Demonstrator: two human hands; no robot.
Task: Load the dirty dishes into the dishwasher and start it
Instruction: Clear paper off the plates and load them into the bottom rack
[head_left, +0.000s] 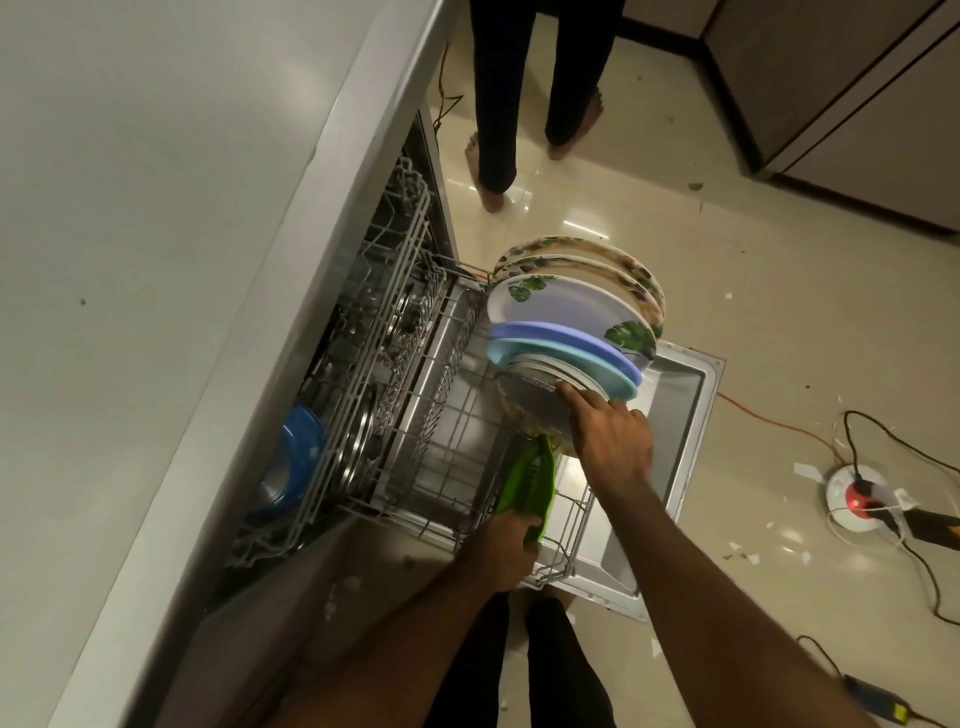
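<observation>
A grey dirty plate (535, 410) stands on edge at the near end of the plate row, against the light-blue plate (571, 364), along the right side of the pulled-out lower rack (452, 415). The right hand (610, 431) is closed over its near rim, just ahead of the person. The left hand (506, 540), lower and nearer the rack's near edge, grips a green dish (527, 483) held edge-up, long axis pointing toward the row; it is probably next, and the left hand is the closer one to the free tines there.
</observation>
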